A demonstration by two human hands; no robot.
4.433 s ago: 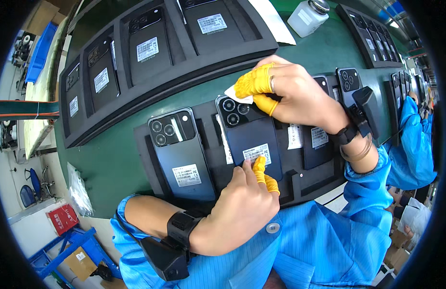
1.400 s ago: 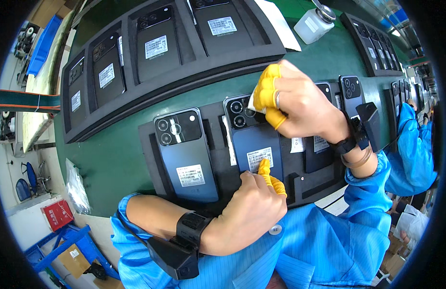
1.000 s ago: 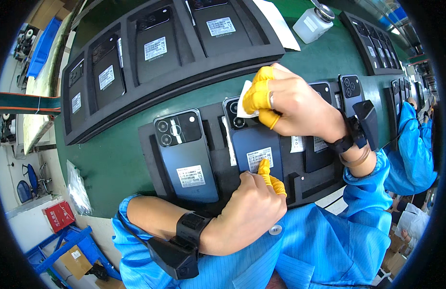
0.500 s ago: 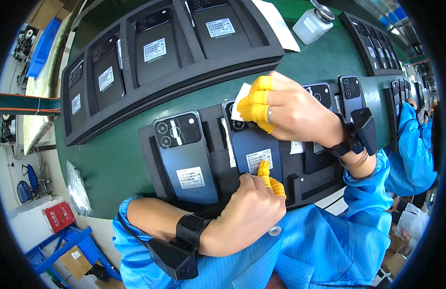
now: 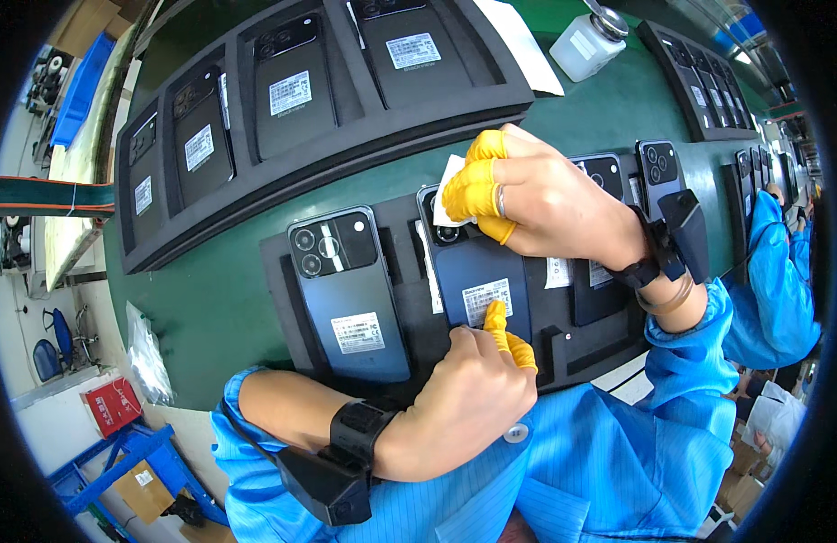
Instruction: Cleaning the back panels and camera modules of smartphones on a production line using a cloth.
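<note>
A dark blue smartphone [image 5: 486,262] lies back up in a black foam tray [image 5: 581,353], a white label on its lower half. My left hand [image 5: 464,407] is closed on its lower end, a yellow finger cot resting by the label. Folded white wiping cloth [image 5: 449,181] is pinched in my right hand [image 5: 554,204], whose fingers also wear yellow cots. The cloth presses against the camera end and partly hides the lenses. To the left another blue smartphone [image 5: 364,294] lies back up, apart from both hands.
Beyond my hands a larger black foam tray [image 5: 337,154] holds several labelled phones. A white pump bottle [image 5: 589,47] and white paper [image 5: 525,54] lie at the back. More phone trays [image 5: 699,90] and a co-worker's blue sleeve [image 5: 771,290] are at right. A plastic bag [image 5: 149,357] lies left.
My right hand has shifted slightly left with the cloth at the phone's camera end. My left hand stays in place on the phone.
</note>
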